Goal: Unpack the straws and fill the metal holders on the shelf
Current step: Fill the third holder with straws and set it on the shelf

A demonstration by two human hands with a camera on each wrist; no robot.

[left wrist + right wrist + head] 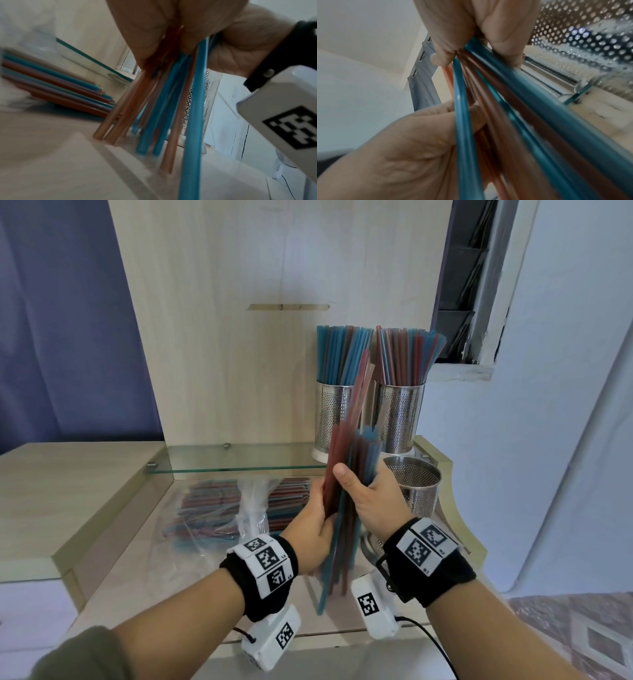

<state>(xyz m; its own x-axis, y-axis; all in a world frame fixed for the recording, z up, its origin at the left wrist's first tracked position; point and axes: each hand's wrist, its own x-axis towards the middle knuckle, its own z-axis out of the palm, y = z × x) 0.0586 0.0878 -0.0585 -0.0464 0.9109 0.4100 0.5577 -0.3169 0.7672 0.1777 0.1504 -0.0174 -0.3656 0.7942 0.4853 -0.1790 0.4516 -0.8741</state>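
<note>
Both hands grip one bundle of red and blue straws [346,474], held nearly upright in front of the shelf. My left hand [317,518] clasps it from the left. My right hand [366,498] wraps it from the right, thumb across the front. In the left wrist view the straws' [154,108] lower ends stand on the counter below my left hand [150,27]. In the right wrist view my right hand [471,29] pinches the straws [505,108]. Two perforated metal holders [333,419] [399,416] on the glass shelf [239,460] are packed with straws. A third holder [416,487] has no straws showing.
An open clear plastic bag [253,508] with several loose straws [205,508] lies on the counter under the glass shelf, left of my hands. A raised wooden ledge [68,491] runs along the left. A wall and a window frame [479,302] stand at the right.
</note>
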